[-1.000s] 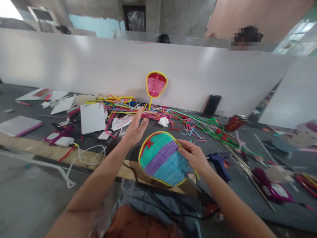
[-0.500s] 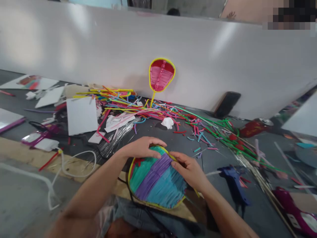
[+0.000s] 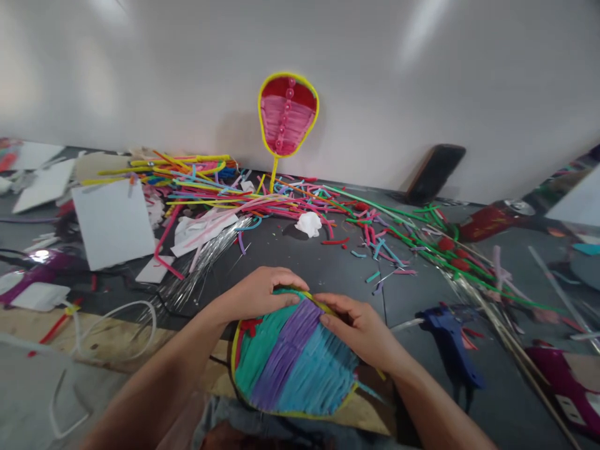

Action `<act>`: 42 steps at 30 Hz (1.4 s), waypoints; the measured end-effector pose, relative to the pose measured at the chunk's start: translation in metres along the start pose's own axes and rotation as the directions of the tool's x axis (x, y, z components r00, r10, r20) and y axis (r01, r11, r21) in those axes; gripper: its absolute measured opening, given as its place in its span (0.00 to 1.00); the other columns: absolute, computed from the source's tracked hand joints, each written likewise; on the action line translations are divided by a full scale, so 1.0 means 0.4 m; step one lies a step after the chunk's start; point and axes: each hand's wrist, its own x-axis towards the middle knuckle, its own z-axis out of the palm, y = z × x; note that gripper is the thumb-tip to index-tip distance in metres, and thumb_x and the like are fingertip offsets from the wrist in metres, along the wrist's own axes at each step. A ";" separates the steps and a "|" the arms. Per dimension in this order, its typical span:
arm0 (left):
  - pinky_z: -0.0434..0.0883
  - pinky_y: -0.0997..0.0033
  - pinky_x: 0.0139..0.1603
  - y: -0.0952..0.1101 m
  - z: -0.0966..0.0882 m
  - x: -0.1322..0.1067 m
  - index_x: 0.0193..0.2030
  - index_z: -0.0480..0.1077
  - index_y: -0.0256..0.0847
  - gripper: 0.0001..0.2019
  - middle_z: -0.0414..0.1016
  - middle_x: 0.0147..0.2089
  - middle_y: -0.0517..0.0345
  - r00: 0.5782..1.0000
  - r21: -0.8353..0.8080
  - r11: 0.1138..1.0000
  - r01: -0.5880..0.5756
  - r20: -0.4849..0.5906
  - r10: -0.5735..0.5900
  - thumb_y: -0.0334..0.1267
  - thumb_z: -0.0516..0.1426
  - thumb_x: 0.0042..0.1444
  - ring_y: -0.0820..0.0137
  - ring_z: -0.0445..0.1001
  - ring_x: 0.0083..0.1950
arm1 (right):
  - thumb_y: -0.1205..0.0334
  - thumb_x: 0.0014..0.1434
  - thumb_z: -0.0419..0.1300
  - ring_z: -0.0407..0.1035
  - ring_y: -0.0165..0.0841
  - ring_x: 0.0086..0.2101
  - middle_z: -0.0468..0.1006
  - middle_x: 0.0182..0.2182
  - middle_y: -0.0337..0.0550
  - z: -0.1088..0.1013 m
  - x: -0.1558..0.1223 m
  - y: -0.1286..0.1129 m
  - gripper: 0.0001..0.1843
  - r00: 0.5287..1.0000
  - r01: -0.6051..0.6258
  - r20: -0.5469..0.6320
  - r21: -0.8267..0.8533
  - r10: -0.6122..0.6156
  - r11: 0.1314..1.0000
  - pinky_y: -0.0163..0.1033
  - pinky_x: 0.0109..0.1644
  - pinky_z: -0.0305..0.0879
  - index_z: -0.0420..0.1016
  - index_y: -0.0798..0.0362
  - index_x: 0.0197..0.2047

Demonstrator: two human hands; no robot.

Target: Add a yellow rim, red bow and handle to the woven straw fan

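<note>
A round fan (image 3: 290, 365) of green, purple and blue pipe cleaners with a yellow rim lies low in front of me, partly over my lap. My left hand (image 3: 260, 292) is closed over its far upper edge. My right hand (image 3: 359, 331) grips the rim at the upper right, thumb pressed on the purple band. A small red bow sits at the fan's left edge. A second fan (image 3: 287, 115), red and pink with a yellow rim and stick, leans upright against the white board behind.
Loose coloured pipe cleaners (image 3: 262, 200) litter the grey floor ahead. A blue glue gun (image 3: 450, 340) lies right of my hands. White cards (image 3: 112, 222), a crumpled tissue (image 3: 309, 224), a black speaker (image 3: 434, 172), a red can (image 3: 492, 220) and a white cable (image 3: 117, 325) lie around.
My left hand came down from the air onto the fan's top edge. The fan dropped lower toward my lap, and my view tilted down and closer.
</note>
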 end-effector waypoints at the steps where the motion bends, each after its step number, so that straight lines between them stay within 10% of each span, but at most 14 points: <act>1: 0.67 0.73 0.49 0.000 0.003 0.002 0.46 0.75 0.43 0.10 0.79 0.45 0.58 1.000 0.003 1.000 0.006 0.004 -0.006 0.39 0.57 0.58 0.69 0.76 0.46 | 0.59 0.61 0.58 0.74 0.35 0.46 0.79 0.48 0.42 -0.001 0.000 0.001 0.17 1.000 0.000 0.000 -0.001 0.000 1.000 0.41 0.52 0.69 0.73 0.47 0.54; 16: 0.67 0.76 0.46 -0.019 0.018 0.011 0.43 0.77 0.41 0.09 0.80 0.43 0.58 1.000 -0.060 0.998 0.017 0.025 -0.015 0.35 0.58 0.56 0.71 0.77 0.43 | 0.57 0.61 0.57 0.74 0.36 0.46 0.79 0.48 0.45 -0.006 -0.003 0.002 0.19 0.999 -0.035 -0.003 -0.113 0.034 0.993 0.42 0.51 0.70 0.72 0.49 0.55; 22: 0.68 0.76 0.46 -0.029 0.018 0.012 0.44 0.77 0.41 0.10 0.81 0.44 0.58 1.000 -0.079 0.997 0.017 0.025 -0.015 0.37 0.58 0.56 0.70 0.77 0.44 | 0.55 0.63 0.53 0.73 0.38 0.47 0.77 0.49 0.48 -0.036 -0.051 -0.061 0.21 0.985 0.041 -0.127 -0.487 -0.117 0.872 0.44 0.51 0.69 0.68 0.50 0.58; 27: 0.68 0.75 0.47 -0.033 0.015 0.013 0.46 0.76 0.41 0.12 0.80 0.45 0.57 0.996 -0.078 0.994 0.082 0.040 -0.079 0.38 0.58 0.56 0.68 0.77 0.46 | 0.50 0.63 0.50 0.70 0.44 0.47 0.77 0.45 0.51 -0.117 -0.179 -0.078 0.20 0.859 -0.110 -0.377 -0.796 -0.346 0.595 0.51 0.51 0.66 0.71 0.48 0.53; 32: 0.68 0.73 0.50 -0.038 0.017 0.018 0.46 0.76 0.43 0.13 0.80 0.47 0.58 0.995 -0.046 0.994 0.096 0.041 -0.094 0.41 0.57 0.56 0.67 0.77 0.47 | 0.37 0.60 0.44 0.68 0.52 0.45 0.75 0.43 0.60 -0.187 -0.294 0.038 0.36 0.728 -0.540 -0.642 -0.753 -0.241 0.375 0.60 0.50 0.63 0.70 0.59 0.53; 39: 0.68 0.73 0.50 -0.043 0.014 0.027 0.47 0.76 0.44 0.15 0.80 0.47 0.60 0.988 -0.024 0.989 0.147 0.061 -0.145 0.43 0.56 0.55 0.66 0.77 0.48 | 0.40 0.57 0.50 0.70 0.49 0.43 0.72 0.45 0.58 -0.184 -0.300 0.087 0.33 0.566 -0.722 -0.823 -0.525 -0.053 0.451 0.52 0.42 0.68 0.67 0.57 0.55; 42: 0.68 0.72 0.50 -0.037 0.011 0.028 0.47 0.76 0.43 0.16 0.80 0.47 0.59 0.985 -0.020 0.987 0.160 0.069 -0.159 0.42 0.56 0.55 0.65 0.76 0.48 | 0.43 0.57 0.49 0.71 0.49 0.41 0.72 0.45 0.60 -0.185 -0.288 0.085 0.32 0.570 -0.720 -0.820 -0.535 -0.063 0.442 0.52 0.40 0.68 0.66 0.59 0.56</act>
